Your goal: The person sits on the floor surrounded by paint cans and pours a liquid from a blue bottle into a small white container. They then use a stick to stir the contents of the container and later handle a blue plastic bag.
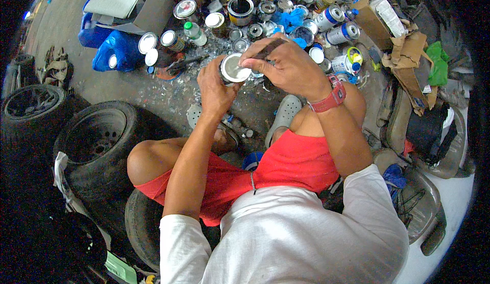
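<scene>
Left hand is curling around the left side of a pale-topped round can, with fingers closed on it; I am holding this can at the upper middle of the frame. To its right, my right hand is bending over the can's edge, thumb and fingers drawn together; I cannot tell whether they are pinching anything. A red wristwatch is encircling my right wrist. Surroundings, left to right: a tyre is lying at mid-left; a blue bag is resting at upper left; a green-capped bottle is standing near assorted cans at upper centre; a green plastic bag is lying at upper right.
</scene>
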Demonstrator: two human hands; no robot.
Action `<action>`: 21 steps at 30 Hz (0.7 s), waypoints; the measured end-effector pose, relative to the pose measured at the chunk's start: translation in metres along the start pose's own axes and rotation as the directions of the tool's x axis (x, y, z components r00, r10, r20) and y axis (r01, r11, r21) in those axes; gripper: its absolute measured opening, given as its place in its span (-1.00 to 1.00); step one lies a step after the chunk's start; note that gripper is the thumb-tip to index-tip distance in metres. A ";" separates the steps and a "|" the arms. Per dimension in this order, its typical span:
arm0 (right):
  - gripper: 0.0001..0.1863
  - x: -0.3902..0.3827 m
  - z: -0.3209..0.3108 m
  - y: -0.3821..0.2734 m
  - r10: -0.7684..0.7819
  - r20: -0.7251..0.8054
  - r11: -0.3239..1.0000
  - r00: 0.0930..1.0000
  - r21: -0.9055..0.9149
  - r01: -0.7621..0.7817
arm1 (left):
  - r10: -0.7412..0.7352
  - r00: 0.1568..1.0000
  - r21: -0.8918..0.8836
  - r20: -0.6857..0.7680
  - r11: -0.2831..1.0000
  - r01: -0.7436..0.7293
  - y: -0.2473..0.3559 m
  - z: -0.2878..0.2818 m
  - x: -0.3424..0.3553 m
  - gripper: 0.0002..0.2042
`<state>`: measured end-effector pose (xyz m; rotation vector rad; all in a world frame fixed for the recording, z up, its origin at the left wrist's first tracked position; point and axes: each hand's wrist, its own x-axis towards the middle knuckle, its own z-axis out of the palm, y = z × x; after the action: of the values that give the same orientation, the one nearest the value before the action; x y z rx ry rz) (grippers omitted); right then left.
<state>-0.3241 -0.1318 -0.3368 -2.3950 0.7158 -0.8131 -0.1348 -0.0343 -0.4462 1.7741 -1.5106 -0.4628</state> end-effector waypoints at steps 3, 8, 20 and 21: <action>-0.71 -0.001 -0.007 0.000 0.076 0.075 0.995 0.994 -0.074 -0.070 | 0.021 0.999 0.012 0.039 1.000 -0.021 0.005 -0.003 0.002 -0.29; -0.80 0.000 -0.009 -0.009 0.099 0.159 0.994 0.982 0.027 -0.105 | 0.010 1.000 0.006 -0.003 1.000 -0.010 0.002 -0.001 0.001 -0.29; -0.78 0.002 -0.012 -0.010 0.073 0.096 0.984 0.993 -0.172 -0.056 | 0.062 0.997 0.044 -0.054 0.997 -0.060 0.000 -0.002 0.004 -0.32; -0.78 0.001 -0.011 -0.009 0.068 0.118 0.987 0.991 -0.151 -0.050 | 0.067 0.996 0.048 -0.064 0.997 -0.064 0.000 -0.002 0.004 -0.32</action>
<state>-0.3280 -0.1290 -0.3233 -2.5164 0.8180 -0.6008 -0.1327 -0.0373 -0.4446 1.7523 -1.5394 -0.3362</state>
